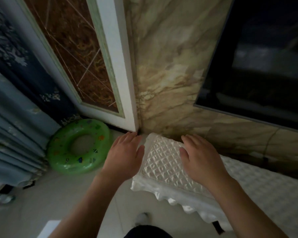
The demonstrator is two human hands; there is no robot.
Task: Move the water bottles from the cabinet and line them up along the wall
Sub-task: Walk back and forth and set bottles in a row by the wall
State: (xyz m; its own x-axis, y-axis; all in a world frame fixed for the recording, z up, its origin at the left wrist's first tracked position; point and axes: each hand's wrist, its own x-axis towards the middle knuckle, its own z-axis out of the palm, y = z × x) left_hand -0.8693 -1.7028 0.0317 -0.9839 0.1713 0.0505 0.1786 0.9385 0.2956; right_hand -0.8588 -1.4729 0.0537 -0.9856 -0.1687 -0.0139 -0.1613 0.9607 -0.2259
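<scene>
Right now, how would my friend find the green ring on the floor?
Find the big blue curtain on the left. Where it meets the white-framed brown panel, look down at the floor. The swim ring lies flat there: the only bright green, round thing, with a hole and tiny pictures.

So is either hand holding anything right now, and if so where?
Nothing is held. The right hand lies flat on the white cloth; the left hand is open beside its edge.

No legible text, labels, brands or numbers. Green swim ring (65,162): small coloured printed figures, too small and blurred to read as letters. Curtain (12,117): woven pattern only, no writing
</scene>
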